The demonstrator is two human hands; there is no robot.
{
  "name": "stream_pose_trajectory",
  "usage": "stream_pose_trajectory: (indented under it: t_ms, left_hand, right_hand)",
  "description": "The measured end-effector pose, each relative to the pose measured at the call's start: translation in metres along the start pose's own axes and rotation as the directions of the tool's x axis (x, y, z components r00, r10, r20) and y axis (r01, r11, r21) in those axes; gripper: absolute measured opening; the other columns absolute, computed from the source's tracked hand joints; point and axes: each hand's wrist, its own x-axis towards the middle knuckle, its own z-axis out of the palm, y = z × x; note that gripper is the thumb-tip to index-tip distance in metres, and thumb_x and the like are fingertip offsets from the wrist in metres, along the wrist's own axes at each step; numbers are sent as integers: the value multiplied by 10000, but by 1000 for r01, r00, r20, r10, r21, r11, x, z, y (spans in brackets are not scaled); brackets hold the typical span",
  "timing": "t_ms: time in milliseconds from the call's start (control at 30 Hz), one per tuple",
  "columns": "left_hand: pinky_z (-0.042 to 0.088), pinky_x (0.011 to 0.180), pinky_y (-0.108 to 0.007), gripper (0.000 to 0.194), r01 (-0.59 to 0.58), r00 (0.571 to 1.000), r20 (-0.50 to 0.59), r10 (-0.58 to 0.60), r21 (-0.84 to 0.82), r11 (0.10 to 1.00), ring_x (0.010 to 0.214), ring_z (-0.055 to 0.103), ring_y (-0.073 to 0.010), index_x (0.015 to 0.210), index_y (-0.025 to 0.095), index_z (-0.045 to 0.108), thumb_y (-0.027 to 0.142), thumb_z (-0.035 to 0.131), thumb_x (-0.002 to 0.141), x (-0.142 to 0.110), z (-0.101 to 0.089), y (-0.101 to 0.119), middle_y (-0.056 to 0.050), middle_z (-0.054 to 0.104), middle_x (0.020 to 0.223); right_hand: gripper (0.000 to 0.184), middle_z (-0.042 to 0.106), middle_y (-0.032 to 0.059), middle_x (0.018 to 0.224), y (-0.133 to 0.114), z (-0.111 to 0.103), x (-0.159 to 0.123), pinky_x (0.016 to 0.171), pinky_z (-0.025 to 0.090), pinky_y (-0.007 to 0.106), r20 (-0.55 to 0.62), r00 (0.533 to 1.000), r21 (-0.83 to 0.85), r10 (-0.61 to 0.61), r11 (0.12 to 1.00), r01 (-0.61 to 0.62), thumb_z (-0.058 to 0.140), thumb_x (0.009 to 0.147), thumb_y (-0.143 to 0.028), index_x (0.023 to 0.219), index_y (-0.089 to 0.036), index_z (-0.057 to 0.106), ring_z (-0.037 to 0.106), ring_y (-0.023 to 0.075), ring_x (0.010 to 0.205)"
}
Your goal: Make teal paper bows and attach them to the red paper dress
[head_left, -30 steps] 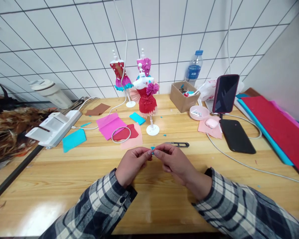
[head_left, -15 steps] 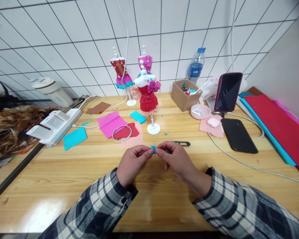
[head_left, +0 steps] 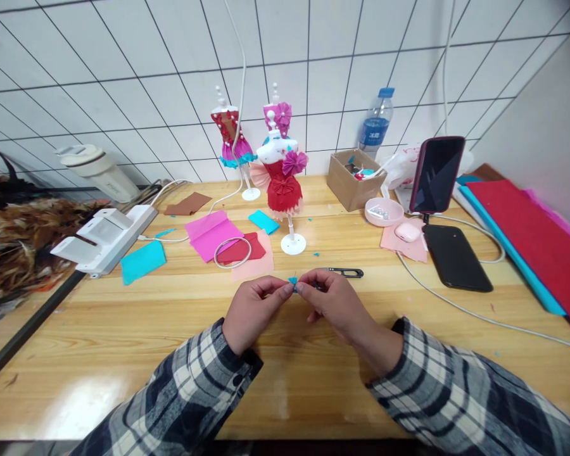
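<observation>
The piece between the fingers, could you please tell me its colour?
The piece is turquoise blue, best seen in the head view.

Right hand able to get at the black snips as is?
Likely yes: the black snips lie just beyond the right hand, visible end uncovered, though it'd probably need to release the blue piece first.

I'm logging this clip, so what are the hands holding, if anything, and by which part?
The left hand and right hand pinch a small blue scrap by its lower part, below the spread top; exact grip hidden.
</observation>
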Motion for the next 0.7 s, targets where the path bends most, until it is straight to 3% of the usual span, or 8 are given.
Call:
stream_pose_trajectory:
  t_ms: [167,367,700]
  left_hand:
    - [473,678,-276,288,-83,996,34,80,104,991,730,621,-190,759,150,745,420,647,761,0,-1,3,-64,719,755]
    - [501,612,-263,245,-108,994,-8,110,142,984,671,630,-181,715,159,727,402,705,698,-2,2,6,-63,716,741]
    - [493,617,-252,226,-124,992,0,126,189,974,671,621,-170,721,158,729,379,681,722,-1,-1,6,-60,705,727]
  right_hand:
    - [258,529,-8,723,2,-1,2,390,509,198,-14,1000,-74,-18,997,17,680,708,-408,800,-169,644,483,109,613]
    - [221,550,-2,719,0,-1,2,390,499,205,-8,999,-167,-45,985,43,647,722,-389,793,-179,643,489,112,586]
    - [265,560,2,730,-1,-4,2,406,494,210,23,998,-155,-56,986,59,654,732,-421,817,-170,664,489,113,601]
